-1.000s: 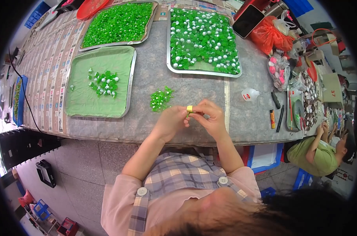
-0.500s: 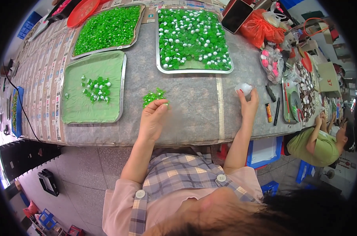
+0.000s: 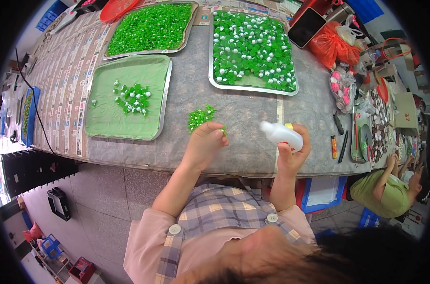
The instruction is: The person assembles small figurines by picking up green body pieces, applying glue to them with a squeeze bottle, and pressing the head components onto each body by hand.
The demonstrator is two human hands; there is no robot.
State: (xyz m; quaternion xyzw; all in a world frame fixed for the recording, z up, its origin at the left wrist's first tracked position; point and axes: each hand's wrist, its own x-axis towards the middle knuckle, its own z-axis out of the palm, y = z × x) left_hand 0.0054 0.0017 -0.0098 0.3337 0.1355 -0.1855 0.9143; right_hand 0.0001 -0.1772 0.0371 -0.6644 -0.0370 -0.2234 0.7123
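My right hand [image 3: 295, 154] is wrapped round a white squeeze bottle [image 3: 285, 136], which lies tilted with its nozzle toward my left hand. My left hand [image 3: 205, 144] pinches a small green plastic piece [image 3: 225, 130] between thumb and fingertips. Just beyond that hand a small pile of green pieces [image 3: 200, 117] lies on the grey cloth. To the left, a tray lined with pale green cloth [image 3: 101, 120] carries a loose cluster of green pieces with white balls [image 3: 133, 100]. The bottle and the green piece are apart.
At the back stand a tray of small green pieces [image 3: 148, 28] and a metal tray [image 3: 253, 90] full of green-and-white pieces. An orange lighter [image 3: 334, 146] and a black pen [image 3: 343, 146] lie right, near a bag of pink and white balls [image 3: 343, 90]. A person in green [image 3: 380, 191] sits far right.
The bottle has swung from upright to tilted, its nozzle now toward my left hand. A green piece now shows in the left fingertips. The whole view has shifted somewhat.
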